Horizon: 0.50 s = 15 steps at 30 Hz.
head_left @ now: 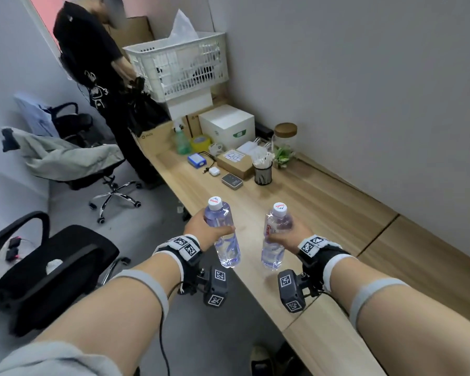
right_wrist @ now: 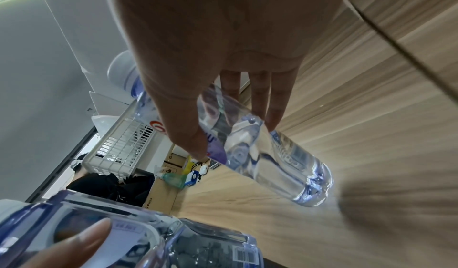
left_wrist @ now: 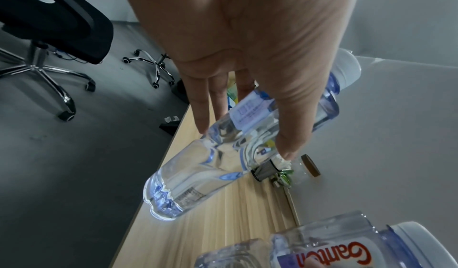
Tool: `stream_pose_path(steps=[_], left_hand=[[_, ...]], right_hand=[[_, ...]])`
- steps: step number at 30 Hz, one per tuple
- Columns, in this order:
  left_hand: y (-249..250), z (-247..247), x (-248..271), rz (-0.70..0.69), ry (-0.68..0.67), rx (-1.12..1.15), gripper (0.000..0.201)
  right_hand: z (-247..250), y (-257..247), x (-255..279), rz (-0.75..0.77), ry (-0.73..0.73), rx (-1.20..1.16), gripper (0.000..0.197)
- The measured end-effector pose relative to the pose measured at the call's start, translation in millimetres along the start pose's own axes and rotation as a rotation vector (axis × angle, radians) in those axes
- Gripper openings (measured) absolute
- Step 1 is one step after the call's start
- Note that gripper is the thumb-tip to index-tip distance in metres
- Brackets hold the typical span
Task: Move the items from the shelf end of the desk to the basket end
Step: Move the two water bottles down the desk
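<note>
Two clear water bottles with white caps hang above the near part of the wooden desk (head_left: 323, 202). My left hand (head_left: 205, 230) grips the left water bottle (head_left: 224, 237) round its middle; fingers and thumb wrap that bottle (left_wrist: 223, 150) in the left wrist view. My right hand (head_left: 289, 236) grips the right water bottle (head_left: 276, 237), the one with a red-lettered label, round its middle (right_wrist: 260, 147). Both bottles are roughly upright, bases tilted toward me. The white plastic basket (head_left: 179, 63) stands on boxes at the far end of the desk.
Beyond the bottles lie a black mesh pen cup (head_left: 263, 173), a brown box (head_left: 235, 161), a grey device (head_left: 231, 181), earbuds case (head_left: 214, 170), a green spray bottle (head_left: 181, 141), tape (head_left: 200, 142), a white box (head_left: 227, 126) and a cork-lidded jar (head_left: 285, 137). A person in black (head_left: 98, 66) stands beside the basket. Office chairs (head_left: 38, 267) stand left.
</note>
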<state>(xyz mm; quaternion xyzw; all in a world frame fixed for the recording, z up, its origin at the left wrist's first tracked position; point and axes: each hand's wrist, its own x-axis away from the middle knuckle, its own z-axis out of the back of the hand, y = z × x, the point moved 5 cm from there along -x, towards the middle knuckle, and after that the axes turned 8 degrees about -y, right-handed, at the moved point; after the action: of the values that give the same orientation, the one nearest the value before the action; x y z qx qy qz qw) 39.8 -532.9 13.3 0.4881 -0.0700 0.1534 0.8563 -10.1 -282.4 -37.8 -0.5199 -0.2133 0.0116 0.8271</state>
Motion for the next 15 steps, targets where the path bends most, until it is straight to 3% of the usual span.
stream_pose_path(steps=[4, 8, 15], left_hand=[[-6, 32, -68, 0.03, 0.015, -0.016, 0.067], [-20, 66, -116, 0.068, 0.078, -0.032, 0.063], [-61, 121, -206, 0.155, 0.139, -0.004, 0.058]], right_hand=[[-15, -27, -69, -0.026, -0.008, 0.025, 0.073], [-37, -50, -126, -0.027, -0.017, 0.021, 0.076], [-94, -89, -203, -0.041, -0.062, 0.063, 0.063]])
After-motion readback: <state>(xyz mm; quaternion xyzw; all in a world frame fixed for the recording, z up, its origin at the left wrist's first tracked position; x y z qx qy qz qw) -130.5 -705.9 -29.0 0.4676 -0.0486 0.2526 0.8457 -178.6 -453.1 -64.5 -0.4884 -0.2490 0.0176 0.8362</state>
